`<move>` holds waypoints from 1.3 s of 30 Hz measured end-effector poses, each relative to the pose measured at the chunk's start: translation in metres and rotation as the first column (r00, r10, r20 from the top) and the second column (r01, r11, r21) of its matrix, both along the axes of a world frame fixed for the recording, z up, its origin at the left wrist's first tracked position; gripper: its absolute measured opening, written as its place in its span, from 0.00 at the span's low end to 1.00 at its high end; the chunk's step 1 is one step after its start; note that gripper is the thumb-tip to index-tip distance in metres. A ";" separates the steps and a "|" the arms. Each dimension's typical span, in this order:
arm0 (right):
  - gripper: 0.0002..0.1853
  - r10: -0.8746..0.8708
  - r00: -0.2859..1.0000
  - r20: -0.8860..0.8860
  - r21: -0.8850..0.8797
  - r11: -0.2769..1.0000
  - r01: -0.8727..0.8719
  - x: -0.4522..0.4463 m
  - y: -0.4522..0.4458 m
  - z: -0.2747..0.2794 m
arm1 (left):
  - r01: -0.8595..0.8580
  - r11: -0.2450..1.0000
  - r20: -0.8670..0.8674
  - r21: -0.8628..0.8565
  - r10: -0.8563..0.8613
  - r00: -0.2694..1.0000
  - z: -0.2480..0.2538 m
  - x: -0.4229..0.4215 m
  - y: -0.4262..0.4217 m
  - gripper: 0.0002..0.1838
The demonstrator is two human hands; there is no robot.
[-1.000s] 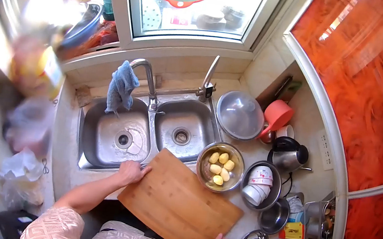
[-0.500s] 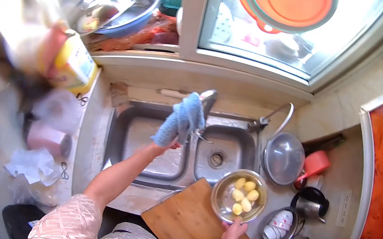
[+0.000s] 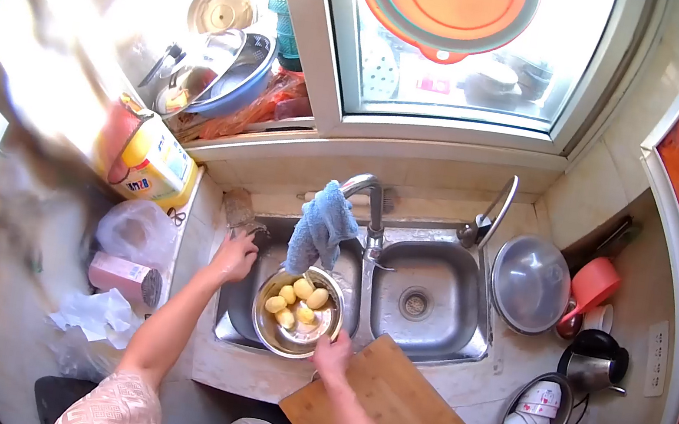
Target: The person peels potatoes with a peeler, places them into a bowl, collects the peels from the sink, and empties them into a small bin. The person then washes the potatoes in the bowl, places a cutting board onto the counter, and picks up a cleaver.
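My right hand (image 3: 331, 354) grips the rim of a metal bowl (image 3: 261, 334), which is over the left sink basin (image 3: 241, 296). Several peeled potatoes (image 3: 305, 314) lie in the bowl. My left hand (image 3: 234, 258) is at the left edge of that basin. Its fingers are apart, close to a small dark patch at the corner that I cannot make out. A blue cloth (image 3: 323, 225) hangs on the faucet (image 3: 375, 195), just above the bowl, and hides part of the spout.
A wooden cutting board (image 3: 393, 413) lies at the counter's front edge. To the right are the other basin (image 3: 436, 270), a large metal bowl (image 3: 530, 284), a red scoop (image 3: 594, 285) and a pan with cups (image 3: 537, 414). A yellow container (image 3: 157, 167) stands left.
The bowl of potatoes has moved left from above the board to over the left basin. My left hand has left the blue cloth and moved to the basin's left edge. The view has shifted.
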State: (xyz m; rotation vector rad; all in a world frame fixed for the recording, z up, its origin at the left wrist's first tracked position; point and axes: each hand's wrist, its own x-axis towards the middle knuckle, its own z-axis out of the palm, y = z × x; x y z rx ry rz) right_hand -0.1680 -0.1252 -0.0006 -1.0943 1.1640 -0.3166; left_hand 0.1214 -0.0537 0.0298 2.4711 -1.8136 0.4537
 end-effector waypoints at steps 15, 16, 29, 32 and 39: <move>0.07 -0.089 0.982 0.164 0.061 0.995 0.080 -0.020 -0.006 0.000 | -0.109 0.968 -0.760 -0.225 -0.104 0.641 0.192 -0.134 -0.119 0.28; 0.07 -0.099 0.979 0.176 0.053 0.994 0.091 -0.020 -0.007 0.005 | -0.105 0.962 -0.729 -0.251 -0.116 0.675 0.190 -0.135 -0.133 0.28; 0.09 -0.177 0.948 0.264 0.061 0.984 0.167 -0.007 -0.018 -0.003 | 0.078 0.997 -0.749 -0.028 -0.073 0.659 0.198 -0.086 -0.201 0.33; 0.07 -0.108 0.960 0.258 0.005 0.994 0.111 -0.009 -0.014 -0.010 | -0.155 0.986 -0.924 -0.052 0.011 0.382 0.211 -0.078 -0.171 0.31; 0.06 -0.137 0.983 0.125 -0.112 0.982 0.151 -0.015 -0.011 -0.020 | -0.243 0.969 -0.233 0.048 0.248 0.940 0.067 -0.018 -0.031 0.13</move>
